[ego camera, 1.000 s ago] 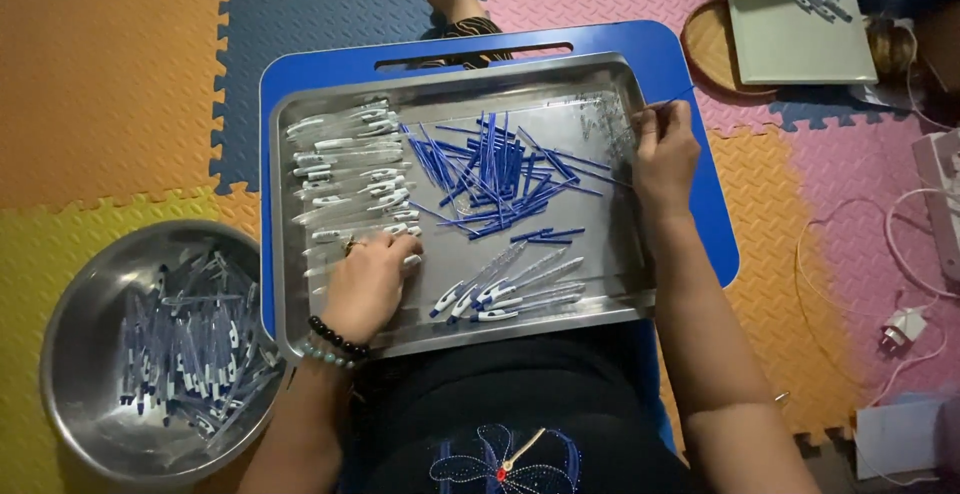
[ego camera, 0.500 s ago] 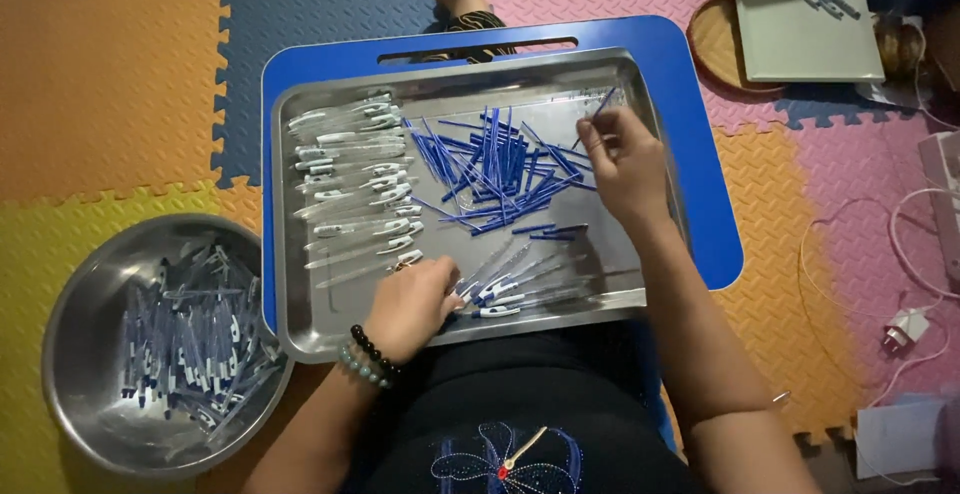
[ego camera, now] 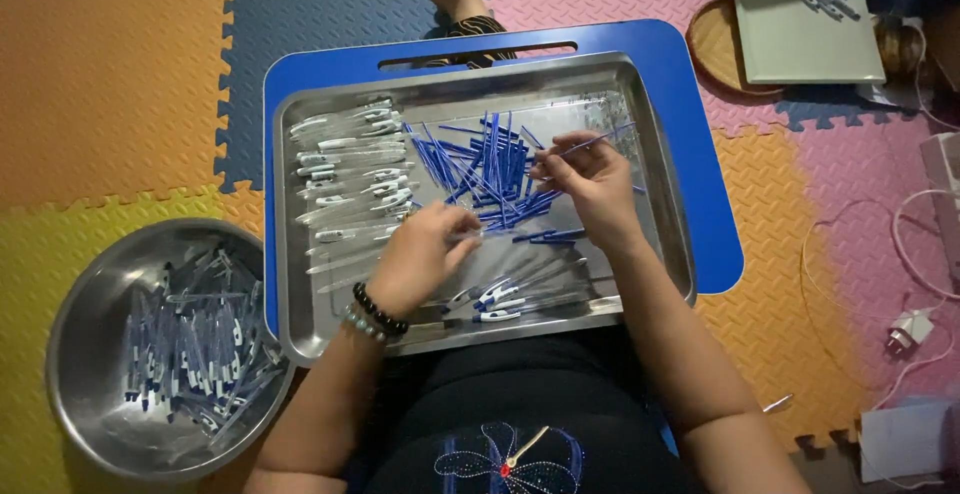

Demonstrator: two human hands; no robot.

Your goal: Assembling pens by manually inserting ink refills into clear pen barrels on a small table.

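A thin blue refill (ego camera: 590, 141) is pinched between the fingertips of the right hand (ego camera: 592, 186), raised just over the heap of loose blue refills (ego camera: 490, 169) in the middle of the steel tray (ego camera: 655, 169). Its long axis runs slantwise: the free end points up and to the right, toward the tray's far right corner, and the near end sits in the fingers. The left hand (ego camera: 420, 254) lies lower and to the left, closed on a clear pen barrel (ego camera: 478, 237) that lies nearly level, its tip reaching right toward the refill heap. The two hands are near each other but apart. White-clipped barrels (ego camera: 345, 169) lie in rows along the tray's left side, assembled pens (ego camera: 505, 299) lie near its front edge, and a round steel bowl (ego camera: 70, 339) of pens stands on the floor mat to the left.
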